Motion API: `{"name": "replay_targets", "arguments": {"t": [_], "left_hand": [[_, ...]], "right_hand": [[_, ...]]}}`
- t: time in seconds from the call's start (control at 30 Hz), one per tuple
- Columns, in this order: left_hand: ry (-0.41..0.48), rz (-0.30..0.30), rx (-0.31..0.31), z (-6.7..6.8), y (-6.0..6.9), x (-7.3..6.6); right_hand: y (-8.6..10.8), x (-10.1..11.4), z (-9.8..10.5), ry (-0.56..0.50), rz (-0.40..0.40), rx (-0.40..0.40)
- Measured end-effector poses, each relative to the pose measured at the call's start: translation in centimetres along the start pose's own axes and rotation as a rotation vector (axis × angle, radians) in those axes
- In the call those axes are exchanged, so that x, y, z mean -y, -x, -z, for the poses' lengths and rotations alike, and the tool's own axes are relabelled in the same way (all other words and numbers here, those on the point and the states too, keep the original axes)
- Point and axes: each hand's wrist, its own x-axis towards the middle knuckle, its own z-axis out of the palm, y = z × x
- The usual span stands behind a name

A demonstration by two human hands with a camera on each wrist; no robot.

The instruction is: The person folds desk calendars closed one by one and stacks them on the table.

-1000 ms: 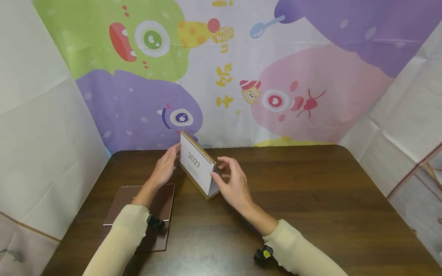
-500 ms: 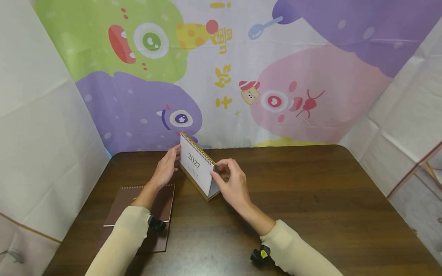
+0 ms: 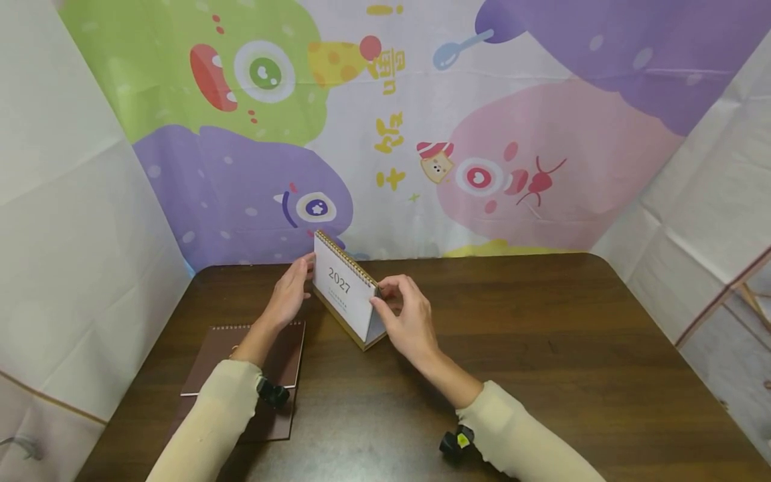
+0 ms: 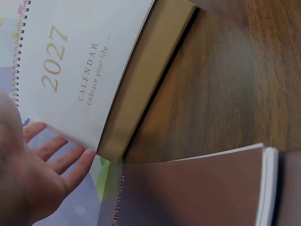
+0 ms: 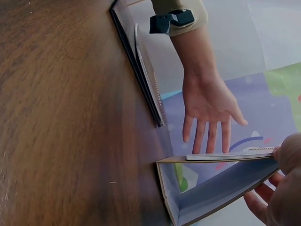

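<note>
A white desk calendar (image 3: 340, 284) marked 2027, with a gold spiral and a gold base, stands tent-like on the table and angled. At its left edge is my left hand (image 3: 288, 294), fingers straight; in the left wrist view the fingertips of that hand (image 4: 40, 183) meet the calendar's side edge. My right hand (image 3: 412, 321) pinches the upper right corner near the spiral, thumb on the front and fingers behind. From the right wrist, the calendar's hollow grey inside (image 5: 221, 190) shows between its two panels, with the right hand (image 5: 287, 188) at the top edge.
A brown spiral-bound pad (image 3: 280, 355) lies flat on the dark wooden table (image 3: 542, 348), partly under the left forearm. A cartoon-printed backdrop (image 3: 385, 221) hangs behind the table's far edge. White sheets (image 3: 78, 201) hang at both sides.
My right hand's fingers have closed in on the calendar's upper right corner. The calendar has barely shifted, and the left hand stays at its left edge.
</note>
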Motion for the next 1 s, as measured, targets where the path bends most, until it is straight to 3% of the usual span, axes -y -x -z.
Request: {"name": "replay_targets", "arguments": {"t": [0.07, 0.13, 0.17, 0.23, 0.33, 0.37, 0.53, 0.63, 0.73, 0.83, 0.87, 1.0], "left_hand": [[0.002, -0.017, -0.023, -0.1, 0.9, -1.8], [0.010, -0.005, -0.008, -0.2, 2.1, -4.3], [-0.007, 0.010, -0.014, -0.2, 2.0, -4.3], [-0.015, 0.024, -0.015, -0.3, 2.8, -6.1], [-0.008, 0.043, 0.030, -0.3, 3.8, -8.0], [0.010, 0.022, 0.027, -0.2, 3.6, -7.4], [-0.002, 0.025, 0.039, -0.4, 3.9, -7.8], [-0.040, 0.074, 0.046, -0.7, 4.7, -9.7], [-0.055, 0.084, 0.040, -0.9, 4.9, -10.1], [-0.057, 0.054, 0.038, -1.0, 4.9, -9.6], [-0.042, 0.018, 0.031, -0.9, 4.6, -8.4], [-0.044, -0.001, 0.042, -1.0, 4.9, -8.1]], "right_hand": [[-0.1, 0.0, 0.1, 0.000, 0.001, -0.002], [-0.1, -0.1, 0.2, 0.001, -0.003, -0.002], [-0.1, -0.1, 0.3, -0.001, -0.006, -0.002], [-0.1, -0.1, 0.4, 0.001, -0.013, 0.000], [0.0, -0.1, 0.7, 0.003, -0.021, 0.006], [0.0, -0.1, 0.8, 0.007, -0.021, 0.007], [0.1, -0.3, 1.3, 0.014, -0.014, 0.005], [0.1, -0.4, 1.5, 0.003, -0.012, 0.002], [0.1, -0.5, 1.8, -0.003, -0.015, 0.001], [0.1, -0.7, 2.1, -0.010, -0.024, 0.003], [0.2, -0.8, 2.2, -0.008, -0.025, 0.003], [0.2, -1.1, 2.8, -0.013, -0.028, 0.004]]}}
